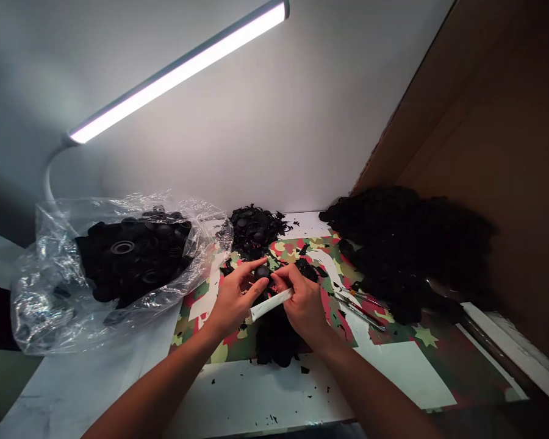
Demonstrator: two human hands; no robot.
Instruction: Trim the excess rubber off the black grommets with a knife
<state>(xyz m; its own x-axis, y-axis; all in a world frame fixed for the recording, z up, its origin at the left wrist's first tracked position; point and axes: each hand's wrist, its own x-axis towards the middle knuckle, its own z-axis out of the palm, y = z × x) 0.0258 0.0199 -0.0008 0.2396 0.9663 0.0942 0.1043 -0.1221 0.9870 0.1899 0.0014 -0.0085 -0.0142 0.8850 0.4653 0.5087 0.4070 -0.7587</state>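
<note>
A small round black rubber-like part [262, 272] is pinched between the thumb and fingers of my left hand [238, 291]. My right hand [301, 299] is closed on a tool with a flat white handle [271, 304], which sticks out toward the lower left. The tool's working end is hidden by the right fingers, which meet close beside the black part. Below both hands lies a heap of black pieces [278, 338] on a camouflage-patterned sheet [233, 350].
A clear plastic bag [41, 311] of round black parts stands at left. Black scraps [256, 225] are piled behind the hands, and a larger black heap [421, 250] lies at right. Tweezers [360, 311] rest on the sheet. A lit lamp [183, 70] hangs overhead; cardboard [485, 110] walls the right.
</note>
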